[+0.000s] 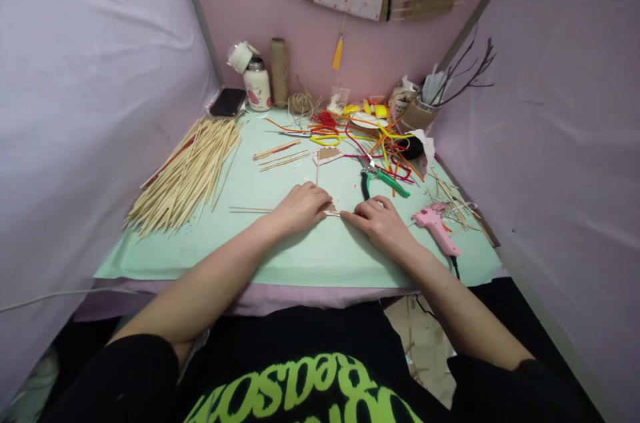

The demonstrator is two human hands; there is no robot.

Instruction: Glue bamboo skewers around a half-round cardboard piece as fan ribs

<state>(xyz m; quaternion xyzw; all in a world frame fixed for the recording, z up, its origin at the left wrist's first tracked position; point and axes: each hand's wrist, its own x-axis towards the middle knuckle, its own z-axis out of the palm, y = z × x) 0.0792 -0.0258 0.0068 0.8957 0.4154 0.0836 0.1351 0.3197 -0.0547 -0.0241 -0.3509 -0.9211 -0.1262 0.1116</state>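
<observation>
1. My table [200,266], covered in mint green, fills the middle of the frame.
2. At left, I have a loose heap of pale sticks [185,176].
3. Upper left of centre stand my white bottle [258,90] and a brown roll [280,73].
4. At the centre lie two thin sticks [250,210]; above them, scissors [311,135].
5. Right of centre, I see green-handled pliers [380,175]; farther right, a pink glue gun [436,223].
</observation>
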